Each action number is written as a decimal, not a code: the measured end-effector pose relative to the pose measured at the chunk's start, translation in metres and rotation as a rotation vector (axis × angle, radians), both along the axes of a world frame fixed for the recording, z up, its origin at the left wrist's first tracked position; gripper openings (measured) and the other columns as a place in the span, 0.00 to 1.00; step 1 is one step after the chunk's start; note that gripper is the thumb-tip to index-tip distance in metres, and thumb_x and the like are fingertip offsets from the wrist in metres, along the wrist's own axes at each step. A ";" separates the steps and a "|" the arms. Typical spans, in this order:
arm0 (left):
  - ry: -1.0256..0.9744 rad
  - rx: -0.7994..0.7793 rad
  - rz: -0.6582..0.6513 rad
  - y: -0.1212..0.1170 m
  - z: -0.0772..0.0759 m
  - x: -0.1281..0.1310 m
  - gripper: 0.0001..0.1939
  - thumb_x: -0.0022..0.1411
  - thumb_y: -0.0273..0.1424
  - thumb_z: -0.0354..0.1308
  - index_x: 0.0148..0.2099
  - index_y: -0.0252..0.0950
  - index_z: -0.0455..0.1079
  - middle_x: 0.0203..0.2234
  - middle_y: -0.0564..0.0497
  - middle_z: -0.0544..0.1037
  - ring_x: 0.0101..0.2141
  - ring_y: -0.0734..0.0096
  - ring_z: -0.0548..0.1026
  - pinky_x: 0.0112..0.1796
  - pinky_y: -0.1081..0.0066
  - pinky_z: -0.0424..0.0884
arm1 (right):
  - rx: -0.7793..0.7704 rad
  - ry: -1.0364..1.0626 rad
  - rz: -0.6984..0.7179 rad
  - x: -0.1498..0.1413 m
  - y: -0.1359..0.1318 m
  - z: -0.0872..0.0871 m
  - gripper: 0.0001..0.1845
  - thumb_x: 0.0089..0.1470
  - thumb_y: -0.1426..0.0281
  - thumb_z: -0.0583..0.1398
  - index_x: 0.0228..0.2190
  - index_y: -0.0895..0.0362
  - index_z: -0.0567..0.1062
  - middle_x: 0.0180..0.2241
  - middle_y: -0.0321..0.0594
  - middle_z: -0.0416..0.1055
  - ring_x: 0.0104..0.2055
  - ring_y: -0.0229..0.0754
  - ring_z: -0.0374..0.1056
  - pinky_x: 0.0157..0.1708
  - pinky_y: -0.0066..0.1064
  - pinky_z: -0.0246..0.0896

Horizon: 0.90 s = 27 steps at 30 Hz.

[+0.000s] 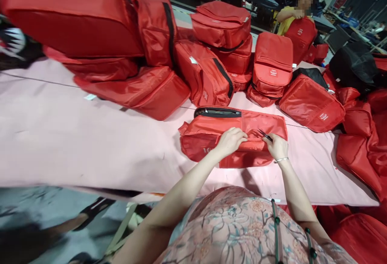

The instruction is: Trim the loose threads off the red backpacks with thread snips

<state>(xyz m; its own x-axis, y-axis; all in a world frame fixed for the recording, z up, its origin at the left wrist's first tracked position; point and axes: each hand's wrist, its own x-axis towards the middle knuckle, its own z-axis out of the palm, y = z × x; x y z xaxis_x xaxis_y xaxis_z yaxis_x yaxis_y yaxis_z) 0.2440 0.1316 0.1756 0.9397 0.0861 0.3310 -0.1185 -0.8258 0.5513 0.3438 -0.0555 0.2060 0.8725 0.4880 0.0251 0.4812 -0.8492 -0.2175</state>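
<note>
Fingers (242,135) of the left hand (230,142) pinch the cloth near the middle of a red bag (208,127), which lies flattened on the pink-covered bench (121,151) right in front of the person in the floral top (229,227). Just beside, the right hand (277,148) grips a small dark pointed tool (265,135), its tip over the bag's cloth; it looks like a pair of snips, though from where I stand I can't be sure. A silver bracelet (282,159) circles that wrist. Along the bag's far left part runs a black-edged opening (217,112). Beyond it, more red bags (273,60) crowd the bench, some stacked, and past them a co-worker in yellow (284,24) has a hand near another one.
</note>
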 end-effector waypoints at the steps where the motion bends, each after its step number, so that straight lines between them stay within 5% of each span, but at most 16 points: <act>1: -0.021 0.000 -0.001 -0.001 0.000 -0.004 0.12 0.64 0.34 0.49 0.38 0.36 0.73 0.35 0.47 0.77 0.37 0.67 0.72 0.42 0.67 0.67 | 0.016 -0.004 0.004 -0.001 -0.001 -0.001 0.14 0.55 0.59 0.57 0.34 0.54 0.77 0.30 0.43 0.76 0.32 0.43 0.71 0.28 0.27 0.55; 7: 0.022 0.006 0.051 -0.003 0.007 -0.005 0.10 0.62 0.32 0.51 0.39 0.38 0.73 0.35 0.48 0.76 0.38 0.67 0.72 0.43 0.66 0.67 | 0.004 0.001 0.011 0.000 0.005 0.005 0.14 0.56 0.60 0.56 0.34 0.54 0.77 0.29 0.45 0.75 0.32 0.44 0.71 0.30 0.28 0.57; 15: 0.157 0.057 0.155 -0.043 0.014 0.029 0.12 0.62 0.32 0.50 0.38 0.37 0.74 0.34 0.45 0.76 0.38 0.61 0.73 0.41 0.65 0.67 | -0.053 0.034 0.038 0.007 0.003 0.013 0.14 0.56 0.58 0.55 0.34 0.53 0.76 0.30 0.44 0.76 0.34 0.46 0.72 0.30 0.29 0.59; 22: 0.419 0.060 0.160 -0.041 0.023 0.046 0.13 0.61 0.30 0.45 0.36 0.36 0.72 0.33 0.41 0.77 0.37 0.56 0.75 0.36 0.65 0.67 | 0.256 0.116 0.224 0.024 -0.024 0.016 0.17 0.60 0.59 0.51 0.45 0.55 0.68 0.38 0.40 0.74 0.39 0.43 0.70 0.37 0.31 0.61; 27: 0.498 0.023 0.157 -0.037 0.030 0.050 0.12 0.58 0.28 0.46 0.35 0.38 0.72 0.33 0.43 0.78 0.37 0.55 0.75 0.34 0.65 0.66 | 0.315 0.002 0.457 0.048 -0.044 0.013 0.10 0.57 0.68 0.55 0.40 0.57 0.72 0.38 0.43 0.70 0.41 0.42 0.66 0.42 0.31 0.61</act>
<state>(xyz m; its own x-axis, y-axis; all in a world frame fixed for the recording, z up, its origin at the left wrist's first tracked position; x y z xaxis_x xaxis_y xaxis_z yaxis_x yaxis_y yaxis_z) 0.2938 0.0951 0.2056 0.9602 0.2362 -0.1489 0.2792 -0.8251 0.4912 0.3922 -0.0999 0.2192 0.5742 0.7858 0.2296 0.7845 -0.4479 -0.4289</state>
